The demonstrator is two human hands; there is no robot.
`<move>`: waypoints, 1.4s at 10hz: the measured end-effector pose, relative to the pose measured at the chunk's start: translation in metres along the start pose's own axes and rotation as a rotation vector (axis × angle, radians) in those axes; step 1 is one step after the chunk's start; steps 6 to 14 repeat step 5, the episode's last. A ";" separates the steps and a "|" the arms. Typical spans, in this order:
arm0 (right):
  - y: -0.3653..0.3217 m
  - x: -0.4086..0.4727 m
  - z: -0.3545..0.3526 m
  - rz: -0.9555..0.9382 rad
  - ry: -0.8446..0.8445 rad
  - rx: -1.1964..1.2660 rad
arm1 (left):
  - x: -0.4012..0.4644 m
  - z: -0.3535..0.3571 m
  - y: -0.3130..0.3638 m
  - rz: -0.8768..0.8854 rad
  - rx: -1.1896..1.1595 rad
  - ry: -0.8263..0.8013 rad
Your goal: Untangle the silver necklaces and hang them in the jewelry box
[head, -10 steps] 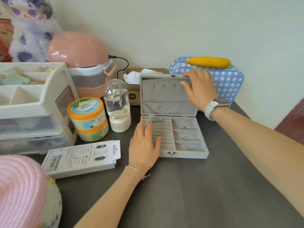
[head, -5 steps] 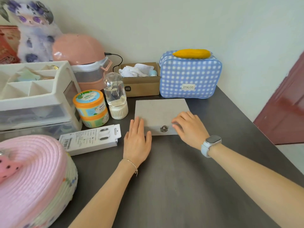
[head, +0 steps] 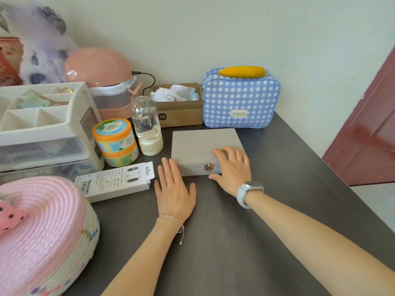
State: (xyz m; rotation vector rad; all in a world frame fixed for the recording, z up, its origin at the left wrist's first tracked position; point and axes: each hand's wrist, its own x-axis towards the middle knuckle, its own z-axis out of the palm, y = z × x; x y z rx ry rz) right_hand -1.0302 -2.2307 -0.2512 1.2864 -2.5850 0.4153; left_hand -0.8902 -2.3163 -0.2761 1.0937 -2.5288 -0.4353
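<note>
Jewelry box [head: 205, 146] lid, open a second ago, now down and latch shut. Right hand [head: 232, 167] rests flat over front corner by clasp, likely pressing it closed. Left hand [head: 174, 189] flat on table [head: 235, 242], fingers straight, steadying box's left corner. Necklaces not visible, presumably inside.

Soft daylight, edges warped, corner perhaps blurred

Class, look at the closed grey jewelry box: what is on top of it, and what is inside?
The right hand rests on the jewelry box lid near its clasp. The lid is shut, so the inside is hidden.
</note>
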 end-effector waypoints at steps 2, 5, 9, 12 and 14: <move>0.001 0.006 0.008 0.000 0.095 -0.016 | -0.005 0.003 0.004 -0.159 0.199 -0.064; -0.009 0.003 -0.053 0.092 0.045 0.634 | -0.002 0.001 0.005 -0.158 0.262 -0.110; -0.009 0.003 -0.053 0.092 0.045 0.634 | -0.002 0.001 0.005 -0.158 0.262 -0.110; -0.009 0.003 -0.053 0.092 0.045 0.634 | -0.002 0.001 0.005 -0.158 0.262 -0.110; -0.009 0.003 -0.053 0.092 0.045 0.634 | -0.002 0.001 0.005 -0.158 0.262 -0.110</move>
